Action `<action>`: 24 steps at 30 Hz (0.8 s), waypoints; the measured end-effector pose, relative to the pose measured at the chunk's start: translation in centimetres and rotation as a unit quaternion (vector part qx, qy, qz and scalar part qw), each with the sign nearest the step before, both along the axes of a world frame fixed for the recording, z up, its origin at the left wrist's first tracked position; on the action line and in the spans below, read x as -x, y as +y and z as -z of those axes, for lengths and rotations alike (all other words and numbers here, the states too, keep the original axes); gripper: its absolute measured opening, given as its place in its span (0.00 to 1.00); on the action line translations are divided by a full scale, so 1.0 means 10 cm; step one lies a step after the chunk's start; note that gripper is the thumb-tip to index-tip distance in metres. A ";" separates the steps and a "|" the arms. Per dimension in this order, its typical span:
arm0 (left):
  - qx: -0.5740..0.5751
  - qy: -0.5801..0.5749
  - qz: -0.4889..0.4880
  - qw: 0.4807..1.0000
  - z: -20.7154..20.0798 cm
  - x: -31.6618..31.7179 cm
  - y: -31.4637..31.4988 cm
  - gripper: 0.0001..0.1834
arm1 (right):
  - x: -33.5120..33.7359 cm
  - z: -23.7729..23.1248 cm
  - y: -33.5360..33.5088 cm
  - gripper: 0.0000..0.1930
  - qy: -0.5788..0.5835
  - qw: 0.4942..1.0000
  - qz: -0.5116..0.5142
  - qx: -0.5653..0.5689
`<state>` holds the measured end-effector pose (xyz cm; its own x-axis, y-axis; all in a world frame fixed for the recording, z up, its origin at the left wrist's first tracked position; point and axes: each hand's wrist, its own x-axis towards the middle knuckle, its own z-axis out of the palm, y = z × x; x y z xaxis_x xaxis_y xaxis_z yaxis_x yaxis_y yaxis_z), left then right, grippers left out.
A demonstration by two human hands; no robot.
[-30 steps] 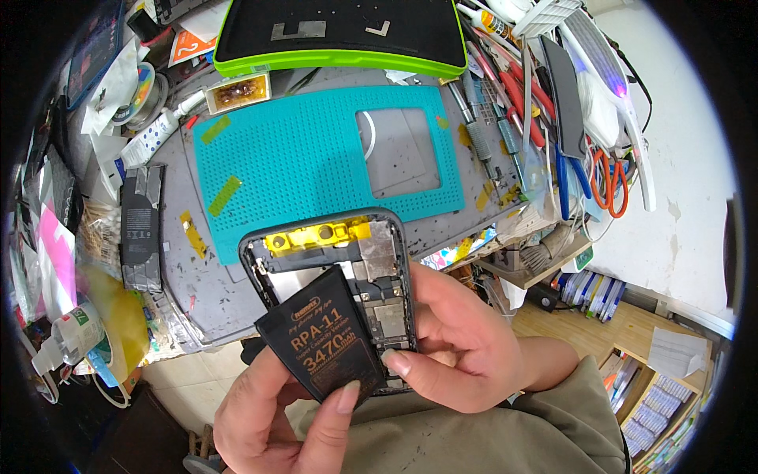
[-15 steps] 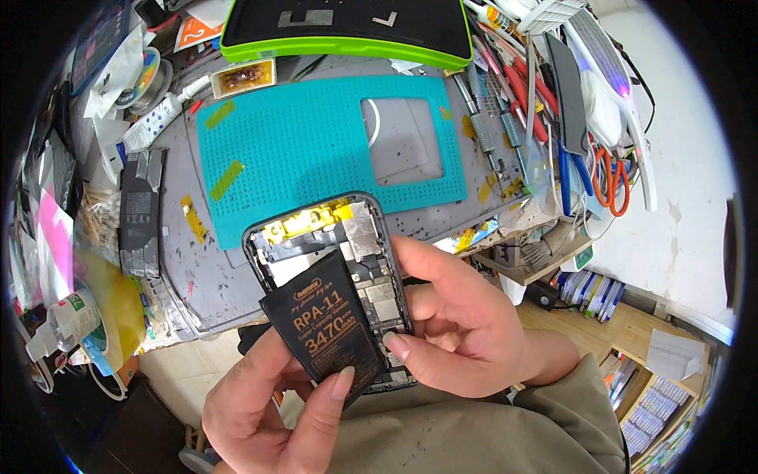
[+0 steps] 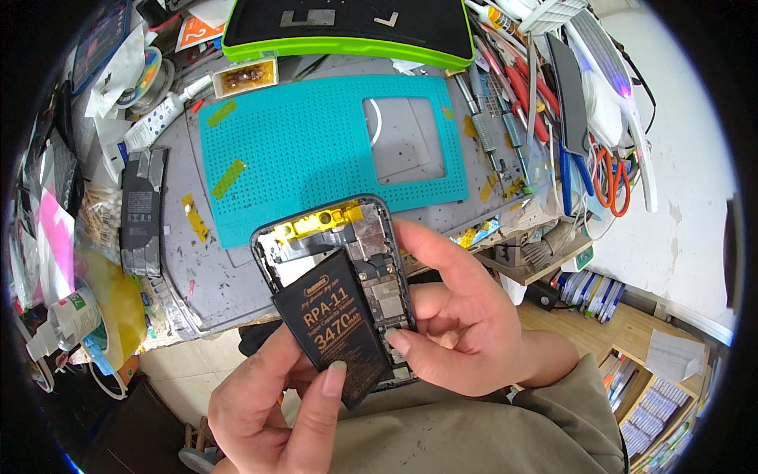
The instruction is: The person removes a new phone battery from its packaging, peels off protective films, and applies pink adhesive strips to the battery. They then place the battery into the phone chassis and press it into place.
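Note:
In my right hand (image 3: 462,324) is an opened smartphone (image 3: 381,272), its inner parts facing up and yellow tape across its far end. The fingers wrap its right side and the thumb rests on the right edge. My left hand (image 3: 288,403) pinches a black phone battery (image 3: 333,328) with gold print, thumb on top near the lower end. The battery lies tilted over the phone's left part, its left edge jutting past the frame. A white patch of the bay shows above it. How far the battery sits inside is hidden.
Beyond the phone lies a teal perforated mat (image 3: 292,150), with a green-rimmed black tray (image 3: 347,59) behind it. An old grey battery (image 3: 142,213) lies at left, near a solder spool (image 3: 148,83). Tweezers, screwdrivers and orange-handled scissors (image 3: 612,182) crowd the right.
The phone and battery have shifted slightly right. The battery has turned a little closer to the phone's line, and both hands keep their hold.

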<state>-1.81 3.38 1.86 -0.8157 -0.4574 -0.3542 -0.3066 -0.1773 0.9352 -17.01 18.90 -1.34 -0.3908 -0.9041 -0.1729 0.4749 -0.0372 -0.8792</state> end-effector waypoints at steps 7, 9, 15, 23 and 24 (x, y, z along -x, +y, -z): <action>-0.049 -0.023 -0.077 0.996 -0.03 0.16 0.02 0.22 | 0.25 -0.18 -0.18 0.36 -0.023 0.992 -0.086 -0.091; -0.088 0.029 -0.084 0.992 0.04 0.17 -0.01 0.23 | 0.44 -0.21 -0.30 0.35 0.031 0.987 -0.126 -0.090; -0.305 0.121 -0.152 0.932 0.13 0.24 0.09 0.31 | 0.89 -0.26 -0.66 0.27 0.346 0.917 -0.173 -0.092; -0.347 0.168 -0.128 0.914 0.18 0.37 0.18 0.37 | 1.11 -0.26 -0.94 0.17 0.443 0.862 -0.197 -0.148; -0.343 0.170 -0.122 0.916 0.18 0.39 0.18 0.37 | 1.09 -0.23 -0.92 0.16 0.491 0.842 -0.180 -0.130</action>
<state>-5.67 5.20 0.03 -0.8358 -0.4051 -0.3704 0.1084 -0.7833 0.6121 -27.95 9.69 0.96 -0.1703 -0.9760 -0.1361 -0.5472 0.2085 -0.8106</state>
